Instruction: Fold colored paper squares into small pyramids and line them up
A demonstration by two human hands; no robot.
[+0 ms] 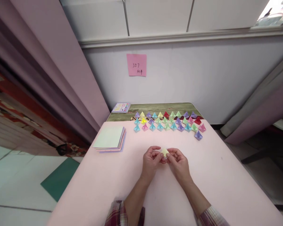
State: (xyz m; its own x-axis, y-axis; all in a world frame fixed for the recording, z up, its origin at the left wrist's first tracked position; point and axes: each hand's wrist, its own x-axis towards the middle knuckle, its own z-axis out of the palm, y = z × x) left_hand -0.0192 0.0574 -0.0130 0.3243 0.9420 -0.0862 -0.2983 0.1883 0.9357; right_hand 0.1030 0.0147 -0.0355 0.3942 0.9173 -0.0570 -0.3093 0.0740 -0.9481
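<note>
A pink desk point(103, 188) stands against a white wall point(191, 78), and two hands meet over its middle.
The largest thing on the desk is a stack of coloured paper sheets point(109, 138) at the left, well apart from the hands. Rows of small folded paper shapes point(169, 123) in many colours line the far edge, and a pink note point(136, 64) is stuck on the wall above them. The left hand point(151, 161) and the right hand point(179, 163) meet at the centre, the fingers point(157, 158) of both pinched on one pale yellow folded piece point(164, 152). It sits between the two sets of fingertips, no nearer one hand than the other. It looks compact, so no long axis can be told.
</note>
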